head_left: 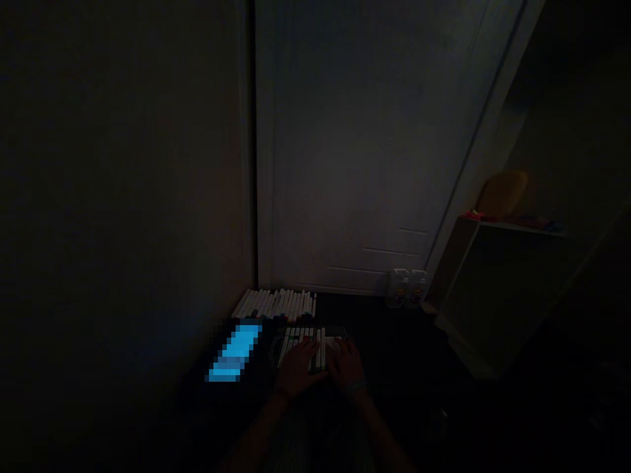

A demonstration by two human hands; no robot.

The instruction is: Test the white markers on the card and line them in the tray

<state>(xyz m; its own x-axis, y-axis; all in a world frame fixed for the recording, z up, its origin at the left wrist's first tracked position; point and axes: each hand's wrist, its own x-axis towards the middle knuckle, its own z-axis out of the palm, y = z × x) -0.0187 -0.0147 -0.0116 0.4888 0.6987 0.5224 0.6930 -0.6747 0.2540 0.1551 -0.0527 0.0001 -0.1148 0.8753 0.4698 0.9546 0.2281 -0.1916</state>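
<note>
The scene is very dark. A row of white markers (323,349) lies side by side in what looks like a shallow clear case (340,328) in front of me. My left hand (297,366) rests over the left and middle markers, its fingers stretched forward and its thumb pointing right. On the right end of the case lies my right hand (349,361), fingers spread over a pale surface; the dark hides whether they touch it. Neither hand visibly grips anything. Behind the case, a longer row of white markers (276,303) lies with coloured ends toward me.
A lit, pixelated blue screen (235,353) lies left of the case on the dark table (379,335). Two clear jugs (407,288) stand at the back right, against a pale panelled door (355,164). A shelf unit (513,282) stands at the right.
</note>
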